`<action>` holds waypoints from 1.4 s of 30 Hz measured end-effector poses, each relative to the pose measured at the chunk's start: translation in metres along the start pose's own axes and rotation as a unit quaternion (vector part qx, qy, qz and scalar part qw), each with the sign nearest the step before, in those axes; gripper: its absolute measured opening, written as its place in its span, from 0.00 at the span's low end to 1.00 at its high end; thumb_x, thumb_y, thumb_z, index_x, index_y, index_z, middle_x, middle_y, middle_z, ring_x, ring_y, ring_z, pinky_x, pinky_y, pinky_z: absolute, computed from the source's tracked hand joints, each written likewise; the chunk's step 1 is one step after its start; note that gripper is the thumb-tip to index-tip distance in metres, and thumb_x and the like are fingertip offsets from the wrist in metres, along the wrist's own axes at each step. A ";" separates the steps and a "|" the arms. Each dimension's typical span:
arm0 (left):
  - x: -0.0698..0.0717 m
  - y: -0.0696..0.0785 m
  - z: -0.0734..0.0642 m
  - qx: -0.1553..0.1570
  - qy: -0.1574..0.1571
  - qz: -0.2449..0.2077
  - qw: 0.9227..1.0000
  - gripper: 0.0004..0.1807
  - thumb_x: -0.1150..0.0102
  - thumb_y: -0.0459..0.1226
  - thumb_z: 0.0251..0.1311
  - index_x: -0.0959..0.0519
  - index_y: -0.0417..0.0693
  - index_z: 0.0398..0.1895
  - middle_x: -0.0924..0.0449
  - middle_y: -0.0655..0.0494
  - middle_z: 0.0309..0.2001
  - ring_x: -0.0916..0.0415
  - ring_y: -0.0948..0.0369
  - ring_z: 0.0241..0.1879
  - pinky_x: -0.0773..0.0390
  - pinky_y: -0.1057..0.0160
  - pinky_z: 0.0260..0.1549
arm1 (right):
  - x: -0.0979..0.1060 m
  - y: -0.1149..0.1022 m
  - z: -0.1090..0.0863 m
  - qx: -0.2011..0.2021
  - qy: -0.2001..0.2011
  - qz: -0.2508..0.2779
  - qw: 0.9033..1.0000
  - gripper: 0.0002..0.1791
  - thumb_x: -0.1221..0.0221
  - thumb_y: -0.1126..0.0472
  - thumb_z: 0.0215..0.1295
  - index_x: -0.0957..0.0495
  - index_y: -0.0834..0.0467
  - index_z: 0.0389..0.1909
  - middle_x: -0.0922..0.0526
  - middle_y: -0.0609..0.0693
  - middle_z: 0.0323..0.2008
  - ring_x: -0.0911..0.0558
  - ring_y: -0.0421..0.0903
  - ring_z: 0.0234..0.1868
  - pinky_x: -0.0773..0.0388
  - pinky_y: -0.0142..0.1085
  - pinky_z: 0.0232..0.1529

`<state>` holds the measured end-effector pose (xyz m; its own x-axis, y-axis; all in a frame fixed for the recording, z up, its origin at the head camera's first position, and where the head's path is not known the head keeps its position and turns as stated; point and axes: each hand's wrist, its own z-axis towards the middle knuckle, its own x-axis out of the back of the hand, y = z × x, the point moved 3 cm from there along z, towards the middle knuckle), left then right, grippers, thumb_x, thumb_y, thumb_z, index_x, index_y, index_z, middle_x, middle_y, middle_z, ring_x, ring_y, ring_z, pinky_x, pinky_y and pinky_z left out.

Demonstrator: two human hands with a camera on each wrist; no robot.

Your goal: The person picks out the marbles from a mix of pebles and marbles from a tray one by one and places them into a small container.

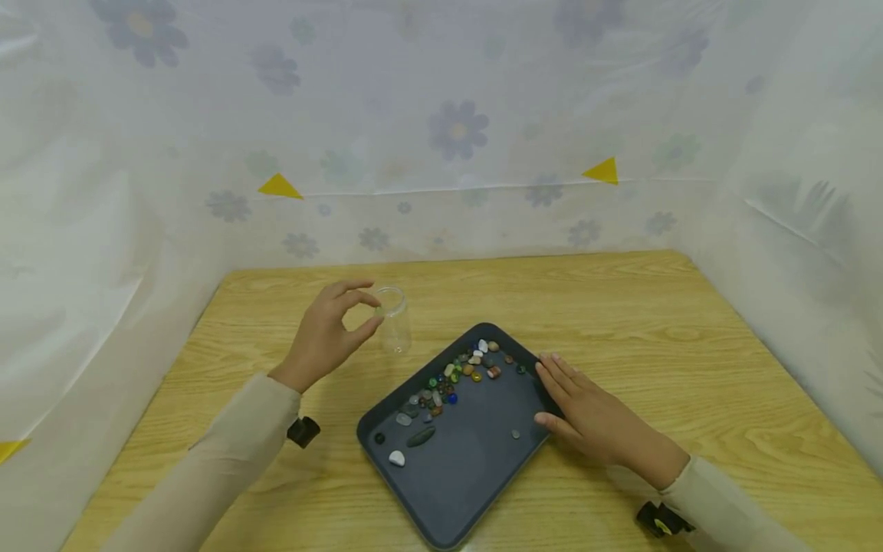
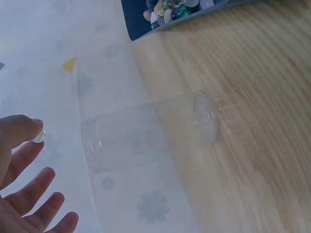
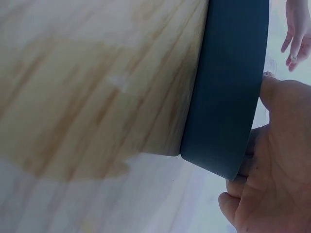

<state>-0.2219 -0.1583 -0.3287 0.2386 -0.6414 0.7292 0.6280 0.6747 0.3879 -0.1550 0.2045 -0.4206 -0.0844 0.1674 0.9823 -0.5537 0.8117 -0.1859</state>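
My left hand pinches a small clear marble with a greenish tint between thumb and index finger, the other fingers spread. It is up beside the rim of a clear, open-topped plastic jar, which stands upright on the table. Right of the jar lies a dark grey tray, set at an angle. Marbles and polished stones crowd along its far left side. My right hand rests on the tray's right rim with its fingers fairly straight; the right wrist view shows the tray's outer wall beside it.
Inside the tray, a white stone and a long dark stone lie near the left corner. One small marble sits apart toward the right side. A flower-print curtain with yellow triangles hangs behind the wooden table.
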 end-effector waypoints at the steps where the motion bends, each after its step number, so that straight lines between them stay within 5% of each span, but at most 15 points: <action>1: -0.001 -0.003 0.003 0.018 0.002 -0.015 1.000 0.11 0.33 0.36 0.56 0.18 0.43 0.41 0.25 0.44 0.57 0.29 0.46 0.58 0.27 0.44 0.53 | 0.000 0.000 0.000 -0.001 0.001 -0.001 1.000 0.42 0.56 0.39 0.72 0.51 0.64 0.74 0.54 0.60 0.75 0.53 0.59 0.75 0.47 0.55 0.70; 9: -0.015 -0.024 0.016 0.145 -0.025 -0.074 0.986 0.13 0.39 0.39 0.63 0.19 0.41 0.47 0.27 0.44 0.60 0.31 0.47 0.60 0.27 0.43 0.54 | 0.000 0.001 0.000 0.003 0.003 -0.002 1.000 0.42 0.55 0.39 0.72 0.50 0.65 0.73 0.53 0.61 0.75 0.53 0.59 0.75 0.47 0.55 0.70; 17: -0.026 -0.033 0.016 0.201 -0.065 -0.106 0.972 0.15 0.42 0.42 0.65 0.20 0.43 0.49 0.26 0.45 0.58 0.33 0.48 0.61 0.28 0.44 0.56 | 0.002 0.000 -0.002 0.000 -0.002 0.000 1.000 0.42 0.55 0.39 0.72 0.50 0.65 0.73 0.53 0.61 0.75 0.52 0.59 0.75 0.47 0.55 0.70; 42: -0.026 -0.030 0.015 0.214 -0.064 -0.113 0.968 0.13 0.41 0.42 0.65 0.18 0.45 0.46 0.25 0.46 0.57 0.32 0.48 0.61 0.28 0.44 0.56 | 0.001 0.002 -0.003 -0.003 -0.003 0.009 1.000 0.42 0.57 0.39 0.72 0.52 0.64 0.74 0.55 0.60 0.75 0.54 0.58 0.75 0.48 0.54 0.71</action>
<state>-0.2583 -0.1557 -0.3508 0.0192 -0.7581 0.6518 0.2825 0.6295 0.7238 -0.1540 0.2075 -0.4198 -0.0992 0.1799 0.9787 -0.5477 0.8113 -0.2046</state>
